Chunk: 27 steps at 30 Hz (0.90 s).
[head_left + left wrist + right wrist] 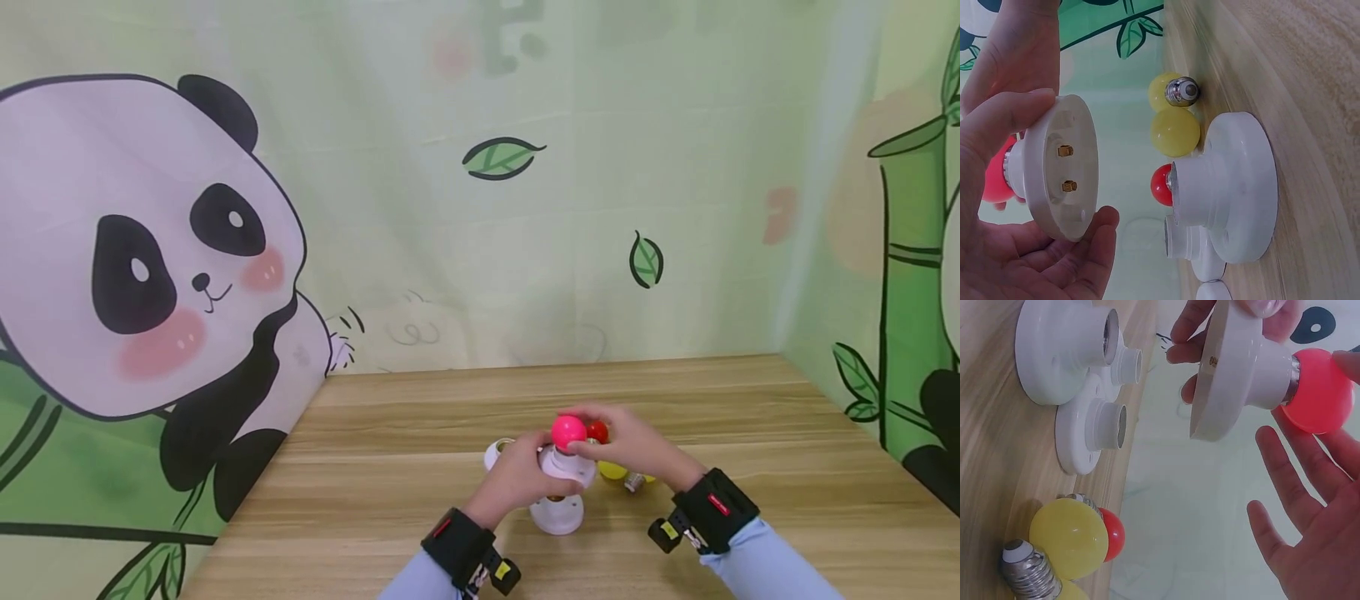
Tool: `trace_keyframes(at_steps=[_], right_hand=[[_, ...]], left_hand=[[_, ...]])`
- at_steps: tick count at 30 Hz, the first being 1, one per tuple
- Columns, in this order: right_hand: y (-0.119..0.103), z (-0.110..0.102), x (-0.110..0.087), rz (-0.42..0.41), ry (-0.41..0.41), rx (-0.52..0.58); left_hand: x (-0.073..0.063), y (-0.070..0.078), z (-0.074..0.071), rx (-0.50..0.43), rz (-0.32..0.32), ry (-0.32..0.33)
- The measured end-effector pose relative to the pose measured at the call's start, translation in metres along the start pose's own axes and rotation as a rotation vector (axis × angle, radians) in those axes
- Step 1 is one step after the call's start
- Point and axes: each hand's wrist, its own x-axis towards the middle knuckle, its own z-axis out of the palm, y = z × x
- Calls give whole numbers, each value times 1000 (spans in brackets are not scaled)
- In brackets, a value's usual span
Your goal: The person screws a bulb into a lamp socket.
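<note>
Above the table, my left hand [516, 477] grips a white lamp socket [1041, 169] by its round base, whose underside with two brass contacts shows in the left wrist view. A pink-red bulb [1319, 390] sits in the socket's neck, with a thin metal band of its screw base showing. My right hand [637, 442] holds this bulb between thumb and fingers, its other fingers spread in the right wrist view. Under the held socket, another white socket [557, 517] stands on the table with its neck up.
Two more white sockets [1079, 434] stand behind, on the left hand's side. To the right lie two yellow bulbs [1175, 132], one showing its metal screw base [1029, 575], and a smaller red bulb [597, 432]. A panda-print cloth [420, 250] hangs behind the wooden table [337, 517].
</note>
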Motion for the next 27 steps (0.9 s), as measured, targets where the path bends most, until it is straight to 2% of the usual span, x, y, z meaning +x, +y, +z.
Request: trace_keyframes(at_steps=[4,7,11,14,17,21,27], right_hand=[[-1,1,0,4,-6,9],[-5,4,1,51,48,-38],[-15,12,4,90,200,-287],[-20,17,6,53,313,-489],[-22,19,6,7,360,-552],[-19,16,5,-8,297,-457],[-11,6,1,-25,41,-110]], left_hand=[[0,0,0,7,-7,-1],[0,1,-1,0,-21,-5],[0,2,-2,-18,-19,-5],[0,3,-2,-23,-13,0],[-1,4,-2,-13,-16,5],[-2,5,-3,13,-18,10],[-2,6,-3,38,-2,19]])
